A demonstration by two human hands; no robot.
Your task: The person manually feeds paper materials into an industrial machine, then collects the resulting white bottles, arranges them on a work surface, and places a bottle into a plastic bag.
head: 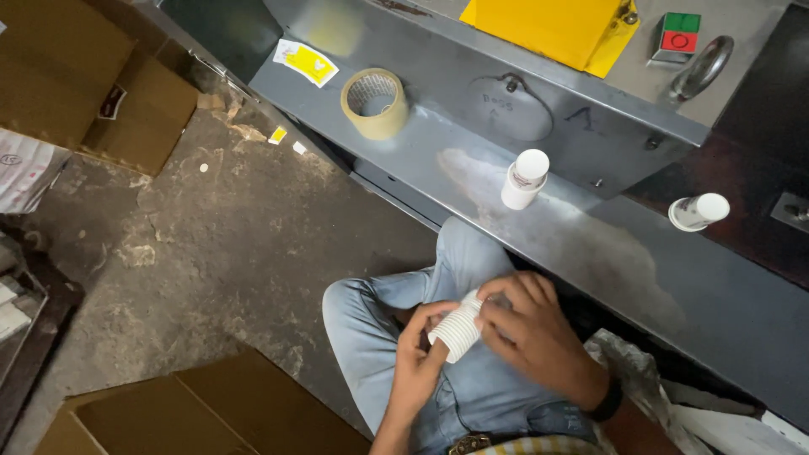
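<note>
Floor: stained concrete, cardboard boxes (101,93) at left.
Shelf (590,253): grey metal; tape roll (374,103), two cup stacks (524,179) on it.
Cups (459,327): white stack, over lap.
Left hand (419,358): fingers pinching stack's end.
Right hand (531,329): fingers curled round stack.

White ribbed cup stack (457,331), pale blue jeans (379,329), tan tape roll (375,103), yellow cover (548,27).

A short stack of white ribbed paper cups (455,330) lies tilted on its side above the lap, its rims showing as close rings. It is clasped at both ends, the lower left end and the upper right end covered.
</note>
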